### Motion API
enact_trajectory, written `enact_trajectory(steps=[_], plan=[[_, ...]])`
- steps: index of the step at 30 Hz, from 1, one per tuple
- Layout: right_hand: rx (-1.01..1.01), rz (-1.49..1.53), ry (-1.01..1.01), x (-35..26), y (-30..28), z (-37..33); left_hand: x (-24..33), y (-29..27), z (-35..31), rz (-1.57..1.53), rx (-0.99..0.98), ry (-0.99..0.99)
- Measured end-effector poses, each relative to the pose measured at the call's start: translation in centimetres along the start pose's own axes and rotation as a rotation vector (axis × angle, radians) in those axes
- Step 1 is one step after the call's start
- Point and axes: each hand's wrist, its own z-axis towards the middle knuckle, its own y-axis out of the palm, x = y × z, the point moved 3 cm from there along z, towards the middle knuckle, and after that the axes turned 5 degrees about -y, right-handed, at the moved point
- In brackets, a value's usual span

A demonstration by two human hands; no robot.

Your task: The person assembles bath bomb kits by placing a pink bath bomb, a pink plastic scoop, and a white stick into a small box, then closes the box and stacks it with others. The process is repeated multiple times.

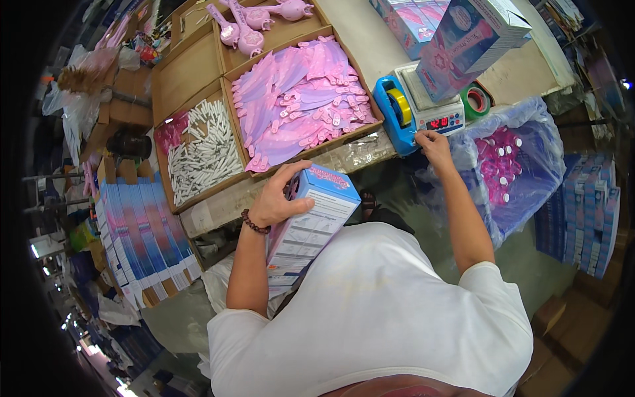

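Note:
My left hand point(278, 200), with a beaded bracelet at the wrist, is wrapped round the top of a blue-and-pink printed carton point(311, 228). The carton leans upright against my body, its top face up. My right hand point(433, 147) has thumb and fingertips pinched together at the front end of a blue tape dispenser point(390, 109); whatever lies between them is too small to make out. A yellow tape roll point(399, 106) sits in the dispenser. Just beside it is a digital scale point(442, 123) with a lit red display, and a similar carton point(463, 49) stands tilted on it.
Cardboard trays on the table hold pink-purple wing-shaped pieces point(297, 99), white sticks point(205, 152) and pink toy wands point(248, 33). A plastic-lined bin point(529, 205) holds pink bottles point(501, 162). Flat cartons point(142, 231) stand at left, stacked cartons point(589, 218) at right. Green tape point(476, 101) lies by the scale.

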Motion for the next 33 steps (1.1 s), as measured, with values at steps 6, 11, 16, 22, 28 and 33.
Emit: enact_trajectory(steps=[6, 11, 16, 22, 28, 33], plan=[[0.062, 0.055, -0.130, 1.6, 0.3, 0.6, 0.3, 0.7, -0.4, 0.004, 0.020, 0.005], [0.126, 0.154, -0.179, 2.9, 0.1, -0.6, 0.2, 0.7, -0.5, 0.039, 0.028, 0.005], [0.112, 0.187, -0.035, 2.3, -0.5, -4.3, -0.4, 0.6, -0.4, 0.065, 0.026, 0.027], [0.066, 0.237, 0.102, 3.8, -0.3, -5.1, 0.0, 0.7, 0.4, 0.122, 0.026, 0.054], [0.057, 0.255, 0.120, 5.2, 0.9, -3.3, -0.3, 0.1, 0.2, 0.156, 0.027, 0.033], [0.077, 0.365, 0.130, 6.8, 1.7, -2.8, -0.8, -0.5, -0.4, 0.146, 0.066, 0.017]])
